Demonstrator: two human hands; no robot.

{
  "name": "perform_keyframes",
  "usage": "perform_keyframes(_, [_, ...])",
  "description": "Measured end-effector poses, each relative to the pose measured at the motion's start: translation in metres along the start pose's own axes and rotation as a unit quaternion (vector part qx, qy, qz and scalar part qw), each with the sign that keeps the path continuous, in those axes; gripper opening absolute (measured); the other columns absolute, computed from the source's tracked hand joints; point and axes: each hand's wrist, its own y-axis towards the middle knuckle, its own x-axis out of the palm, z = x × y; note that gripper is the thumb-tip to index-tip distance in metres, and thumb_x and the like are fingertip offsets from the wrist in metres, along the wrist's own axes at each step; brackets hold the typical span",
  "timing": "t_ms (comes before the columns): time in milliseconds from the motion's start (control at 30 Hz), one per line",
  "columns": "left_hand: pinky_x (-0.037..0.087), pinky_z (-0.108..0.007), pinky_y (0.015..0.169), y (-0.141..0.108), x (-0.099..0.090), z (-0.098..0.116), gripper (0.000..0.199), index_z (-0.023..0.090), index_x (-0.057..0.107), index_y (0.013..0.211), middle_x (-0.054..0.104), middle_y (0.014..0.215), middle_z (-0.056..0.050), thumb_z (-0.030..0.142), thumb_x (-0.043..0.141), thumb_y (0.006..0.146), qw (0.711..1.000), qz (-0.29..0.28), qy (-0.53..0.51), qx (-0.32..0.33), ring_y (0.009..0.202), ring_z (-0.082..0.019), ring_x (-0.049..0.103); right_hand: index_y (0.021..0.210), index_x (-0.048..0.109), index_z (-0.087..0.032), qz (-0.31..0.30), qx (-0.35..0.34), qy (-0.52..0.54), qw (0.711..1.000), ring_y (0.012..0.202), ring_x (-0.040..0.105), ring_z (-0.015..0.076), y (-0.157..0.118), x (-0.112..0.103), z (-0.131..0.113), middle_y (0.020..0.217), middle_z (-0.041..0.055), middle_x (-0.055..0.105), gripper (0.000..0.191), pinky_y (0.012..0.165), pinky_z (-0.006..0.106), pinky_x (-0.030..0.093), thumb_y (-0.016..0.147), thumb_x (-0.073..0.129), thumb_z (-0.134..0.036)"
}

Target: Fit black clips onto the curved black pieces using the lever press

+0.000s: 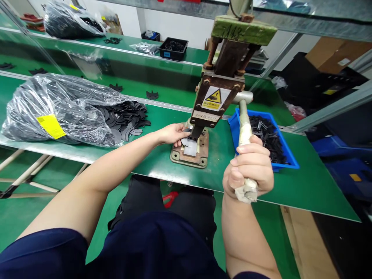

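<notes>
A hand-operated arbor press [219, 83] stands on the green bench, a yellow warning label on its front. My right hand [250, 168] is wrapped around the tape-covered lever [244, 120], which slants down toward me on the press's right side. My left hand [176, 134] is at the press base [177, 155], beside the lowered ram [197, 131]. Its fingers pinch a small black plastic part [184, 144], mostly hidden by the fingers and ram. Under the ram lies a pale metal plate [190, 148].
Left on the bench lies a clear plastic bag [58, 104] spilling curved black parts [124, 118]. A blue bin [290, 161] of small black pieces stands to the right, behind the lever. Beyond is a conveyor belt [174, 79] with scattered curved parts and a black tray [173, 48] farther back.
</notes>
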Motion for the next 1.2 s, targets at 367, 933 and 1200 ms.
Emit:
perform_keyframes(367, [0.054,-0.028,0.050,0.016,0.002,0.008,0.037,0.020,0.063,0.096,0.067,0.064,0.000,0.039,0.093,0.084,0.999,-0.007,0.018,-0.043,0.050,-0.017,0.067,0.074,0.052,-0.024,-0.012,0.003,0.002,1.000,0.089,0.068,0.0146,-0.001,-0.003,0.001,0.070,-0.0059,0.056,0.028,0.111,0.056,0.056,0.093,0.067,-0.038])
perform_keyframes(933, [0.055,-0.022,0.054,-0.018,0.027,0.021,0.022,0.017,0.062,0.105,0.071,0.073,-0.003,0.033,0.075,0.097,0.997,0.036,-0.046,-0.046,0.056,-0.013,0.068,0.074,0.055,-0.024,-0.024,-0.004,0.004,1.000,0.090,0.071,0.0152,-0.001,-0.007,0.002,0.075,-0.0069,0.063,0.027,0.110,0.057,0.056,0.091,0.071,-0.037])
perform_keyframes(1200, [0.057,-0.036,0.094,-0.093,-0.055,-0.051,0.025,0.020,0.074,0.116,0.077,0.113,-0.009,0.036,0.069,0.097,0.916,0.220,0.329,0.060,0.101,-0.023,0.073,0.066,0.051,-0.024,0.041,-0.023,0.013,0.999,0.079,0.069,0.0153,-0.004,0.000,0.016,0.064,-0.0062,0.058,0.038,0.100,0.054,0.059,0.088,0.075,-0.043])
